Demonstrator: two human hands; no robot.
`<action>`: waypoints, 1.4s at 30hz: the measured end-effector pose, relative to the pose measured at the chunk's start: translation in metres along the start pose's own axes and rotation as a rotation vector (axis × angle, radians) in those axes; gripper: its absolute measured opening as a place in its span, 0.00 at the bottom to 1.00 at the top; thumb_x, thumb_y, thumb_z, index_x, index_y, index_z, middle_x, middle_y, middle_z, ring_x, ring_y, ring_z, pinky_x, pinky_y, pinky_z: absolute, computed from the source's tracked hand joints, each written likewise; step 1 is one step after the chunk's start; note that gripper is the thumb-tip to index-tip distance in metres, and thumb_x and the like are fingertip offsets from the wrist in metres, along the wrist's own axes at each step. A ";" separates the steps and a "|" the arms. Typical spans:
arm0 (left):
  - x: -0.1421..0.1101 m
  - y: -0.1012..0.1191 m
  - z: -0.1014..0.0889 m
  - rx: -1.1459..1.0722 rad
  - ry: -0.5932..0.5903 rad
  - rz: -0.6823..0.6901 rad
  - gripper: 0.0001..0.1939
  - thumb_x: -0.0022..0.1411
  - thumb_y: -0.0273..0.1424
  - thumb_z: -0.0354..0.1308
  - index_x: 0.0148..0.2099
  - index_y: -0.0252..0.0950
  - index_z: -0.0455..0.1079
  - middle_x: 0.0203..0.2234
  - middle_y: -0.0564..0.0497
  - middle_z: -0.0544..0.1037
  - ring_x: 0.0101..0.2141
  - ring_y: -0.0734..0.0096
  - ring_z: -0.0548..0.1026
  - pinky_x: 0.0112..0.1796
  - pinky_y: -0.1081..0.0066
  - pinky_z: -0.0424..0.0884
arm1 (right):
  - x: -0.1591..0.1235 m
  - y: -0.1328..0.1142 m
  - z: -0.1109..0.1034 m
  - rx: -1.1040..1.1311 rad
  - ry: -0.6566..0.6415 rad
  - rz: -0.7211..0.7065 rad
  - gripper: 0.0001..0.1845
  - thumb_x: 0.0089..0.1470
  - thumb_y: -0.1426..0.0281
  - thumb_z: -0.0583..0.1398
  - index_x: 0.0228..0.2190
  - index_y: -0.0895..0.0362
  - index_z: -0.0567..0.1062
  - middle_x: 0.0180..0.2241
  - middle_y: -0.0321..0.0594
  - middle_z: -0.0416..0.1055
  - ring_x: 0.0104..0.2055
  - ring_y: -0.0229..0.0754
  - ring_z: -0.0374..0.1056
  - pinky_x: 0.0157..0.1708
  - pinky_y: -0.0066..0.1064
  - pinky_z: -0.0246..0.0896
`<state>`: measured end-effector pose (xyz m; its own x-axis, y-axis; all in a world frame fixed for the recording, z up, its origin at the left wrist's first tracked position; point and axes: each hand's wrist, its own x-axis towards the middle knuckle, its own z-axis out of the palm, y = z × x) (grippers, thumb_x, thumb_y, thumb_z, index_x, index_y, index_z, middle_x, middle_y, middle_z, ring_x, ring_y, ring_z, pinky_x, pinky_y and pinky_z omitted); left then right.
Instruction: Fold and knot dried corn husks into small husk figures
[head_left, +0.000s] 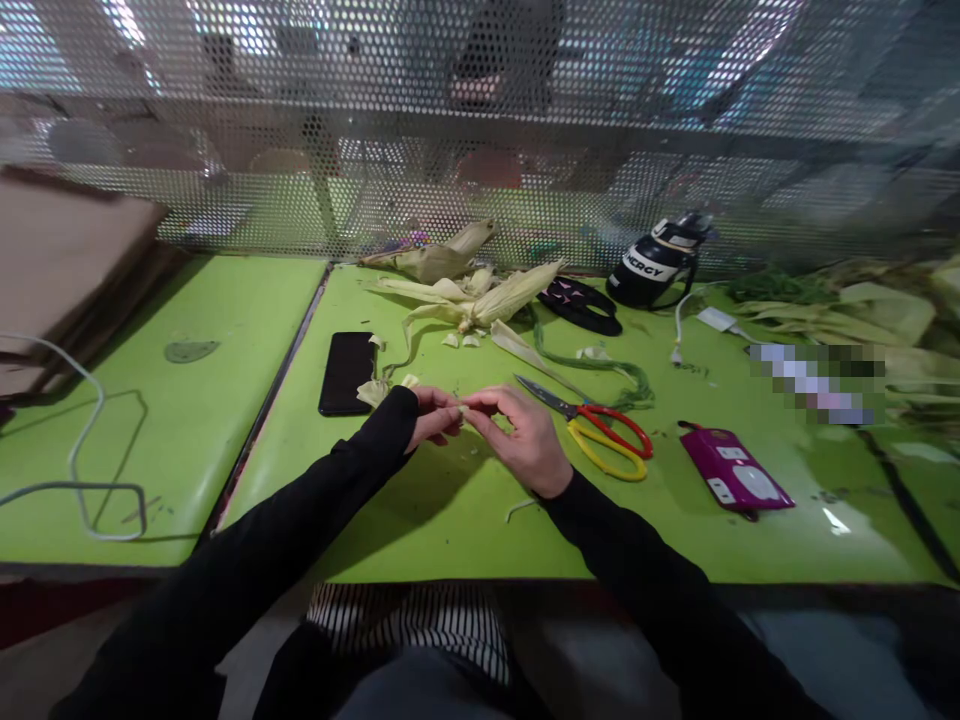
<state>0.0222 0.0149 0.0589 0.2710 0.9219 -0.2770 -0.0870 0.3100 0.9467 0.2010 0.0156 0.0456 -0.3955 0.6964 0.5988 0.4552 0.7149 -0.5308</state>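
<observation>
My left hand (435,418) and my right hand (527,438) meet over the green table (420,540), fingertips pinched together on a small pale piece of corn husk (463,410). The fingers partly hide it. Just behind my left hand lie curled husk scraps (373,392) and a black phone (347,372). Scissors (611,440) with one red and one yellow handle rest beside my right hand, blades pointing up and left. Farther back is a pile of dried corn husks (480,300), with small cut husk bits (471,341) in front of it.
Green strips (600,362) curve behind the scissors. A black bottle (654,262) leans near the perforated metal screen (420,190). On the right are a purple power strip (735,470) and more husks (877,310); brown cardboard (67,260) and a white cable (90,430) are left.
</observation>
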 end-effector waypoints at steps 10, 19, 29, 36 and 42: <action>0.003 -0.016 -0.005 0.325 -0.003 0.242 0.09 0.61 0.32 0.58 0.36 0.30 0.74 0.22 0.51 0.76 0.24 0.76 0.73 0.27 0.76 0.70 | -0.002 0.000 0.000 -0.080 0.005 -0.020 0.06 0.61 0.67 0.60 0.35 0.57 0.76 0.32 0.40 0.77 0.34 0.40 0.72 0.34 0.31 0.66; 0.003 -0.020 -0.012 0.633 0.006 0.406 0.13 0.61 0.37 0.57 0.35 0.33 0.76 0.19 0.53 0.74 0.21 0.77 0.67 0.24 0.76 0.62 | 0.000 -0.001 -0.001 -0.117 -0.087 -0.004 0.10 0.63 0.65 0.56 0.33 0.56 0.74 0.30 0.39 0.75 0.31 0.40 0.70 0.31 0.32 0.64; 0.006 -0.015 -0.007 0.130 -0.131 0.151 0.27 0.46 0.53 0.67 0.31 0.31 0.71 0.22 0.50 0.76 0.24 0.75 0.73 0.28 0.73 0.71 | -0.001 0.000 0.000 -0.097 -0.010 -0.060 0.05 0.62 0.69 0.58 0.34 0.56 0.74 0.32 0.39 0.76 0.33 0.40 0.70 0.34 0.32 0.65; 0.013 -0.023 -0.011 0.082 -0.133 0.106 0.29 0.43 0.54 0.68 0.32 0.31 0.72 0.23 0.48 0.77 0.25 0.74 0.74 0.28 0.72 0.72 | 0.000 0.001 -0.001 -0.103 -0.036 -0.083 0.07 0.63 0.68 0.57 0.34 0.56 0.74 0.31 0.40 0.75 0.33 0.40 0.69 0.33 0.32 0.65; 0.007 -0.020 -0.014 0.419 -0.091 0.284 0.20 0.56 0.48 0.61 0.31 0.33 0.73 0.21 0.50 0.76 0.23 0.76 0.70 0.26 0.74 0.66 | -0.001 0.003 -0.001 -0.098 -0.111 -0.040 0.10 0.64 0.66 0.56 0.32 0.57 0.73 0.29 0.39 0.74 0.31 0.39 0.68 0.32 0.32 0.63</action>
<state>0.0127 0.0180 0.0361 0.3766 0.9264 -0.0015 0.2174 -0.0868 0.9722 0.2034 0.0175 0.0441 -0.4980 0.6741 0.5456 0.5106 0.7364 -0.4438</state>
